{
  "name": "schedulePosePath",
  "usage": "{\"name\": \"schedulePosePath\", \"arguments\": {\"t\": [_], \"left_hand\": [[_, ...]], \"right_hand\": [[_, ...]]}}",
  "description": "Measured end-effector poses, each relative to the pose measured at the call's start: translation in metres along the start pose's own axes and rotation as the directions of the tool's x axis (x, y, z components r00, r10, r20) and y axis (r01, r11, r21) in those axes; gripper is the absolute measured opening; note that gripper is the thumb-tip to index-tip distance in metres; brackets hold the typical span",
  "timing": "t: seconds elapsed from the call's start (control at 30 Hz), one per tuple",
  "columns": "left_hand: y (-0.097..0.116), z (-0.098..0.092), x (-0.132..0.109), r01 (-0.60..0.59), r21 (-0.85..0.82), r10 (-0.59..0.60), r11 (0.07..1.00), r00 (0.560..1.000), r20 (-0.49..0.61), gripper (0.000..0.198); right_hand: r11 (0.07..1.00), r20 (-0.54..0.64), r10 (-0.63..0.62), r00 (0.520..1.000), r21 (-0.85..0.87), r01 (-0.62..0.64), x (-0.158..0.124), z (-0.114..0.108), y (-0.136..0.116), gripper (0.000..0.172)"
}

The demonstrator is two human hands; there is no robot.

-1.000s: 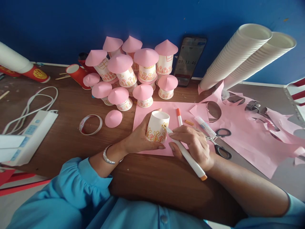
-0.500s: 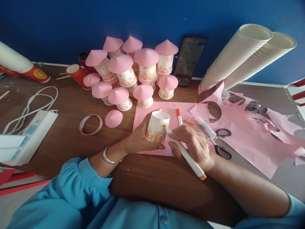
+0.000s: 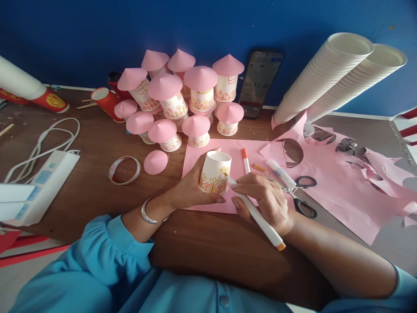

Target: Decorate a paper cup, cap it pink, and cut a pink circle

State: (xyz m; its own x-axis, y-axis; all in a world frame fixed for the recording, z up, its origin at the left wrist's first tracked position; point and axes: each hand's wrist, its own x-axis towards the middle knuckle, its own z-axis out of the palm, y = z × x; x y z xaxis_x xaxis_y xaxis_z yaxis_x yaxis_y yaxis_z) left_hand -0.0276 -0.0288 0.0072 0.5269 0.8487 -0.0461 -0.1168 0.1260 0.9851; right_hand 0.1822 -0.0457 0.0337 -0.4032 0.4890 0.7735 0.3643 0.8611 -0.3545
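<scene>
My left hand (image 3: 190, 184) is wrapped round a white paper cup (image 3: 213, 167), which it holds upright and slightly tilted above pink paper. Orange and yellow plant shapes run along the cup's lower part, with a yellow bird-like outline higher up. In my right hand (image 3: 265, 198) is a white marker (image 3: 260, 219) with an orange end, its tip at the cup's side by the yellow outline. Beneath and beyond the cup lies a sheet of pink paper (image 3: 195, 158). An orange-capped marker (image 3: 245, 160) and a small orange cap (image 3: 259, 168) rest on that sheet.
Several decorated cups with pink cone roofs (image 3: 200, 78) stand at the back. Scissors (image 3: 304, 195), a glue stick (image 3: 280, 173) and pink scraps (image 3: 339, 195) lie right, before tall cup stacks (image 3: 322, 74). A phone (image 3: 261, 84) leans on the wall. Left are a tape roll (image 3: 124, 170) and power strip (image 3: 45, 187).
The marker's tip has shifted slightly down along the cup, and its back end has moved a little right and down. More of the yellow outline shows. My left hand stays nearly still.
</scene>
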Motion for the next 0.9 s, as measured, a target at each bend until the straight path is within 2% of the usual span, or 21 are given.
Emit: {"name": "schedulePosePath", "arguments": {"t": [0.13,0.37,0.63,0.77,0.9], "left_hand": [[0.0056,0.0005,-0.0011,0.057,0.053,-0.055,0.997,0.998,-0.032,0.112],[0.0039,-0.0002,-0.0001,0.027,0.068,-0.026,0.997,1.000,-0.015,0.116],[0.0030,0.0007,-0.0004,0.019,0.023,-0.020,1.000,1.000,0.004,0.114],[0.0051,0.0009,-0.0011,0.053,0.054,-0.052,0.997,0.998,-0.019,0.114],[0.0045,0.0008,-0.0012,0.031,0.052,-0.030,0.998,0.999,-0.029,0.115]], "right_hand": [[1.000,-0.002,-0.013,1.000,-0.006,0.013,0.0004,0.0002,-0.0003,0.024],[1.000,0.004,-0.004,1.000,-0.007,0.004,-0.0010,-0.0010,0.0007,0.029],[1.000,0.006,-0.005,1.000,-0.024,0.005,-0.0013,0.0002,0.0008,0.022],[0.999,-0.002,-0.002,1.000,-0.036,0.002,-0.0012,0.0008,0.0003,0.017],[1.000,0.017,0.003,1.000,-0.031,-0.003,-0.0013,0.0007,-0.0001,0.018]]}}
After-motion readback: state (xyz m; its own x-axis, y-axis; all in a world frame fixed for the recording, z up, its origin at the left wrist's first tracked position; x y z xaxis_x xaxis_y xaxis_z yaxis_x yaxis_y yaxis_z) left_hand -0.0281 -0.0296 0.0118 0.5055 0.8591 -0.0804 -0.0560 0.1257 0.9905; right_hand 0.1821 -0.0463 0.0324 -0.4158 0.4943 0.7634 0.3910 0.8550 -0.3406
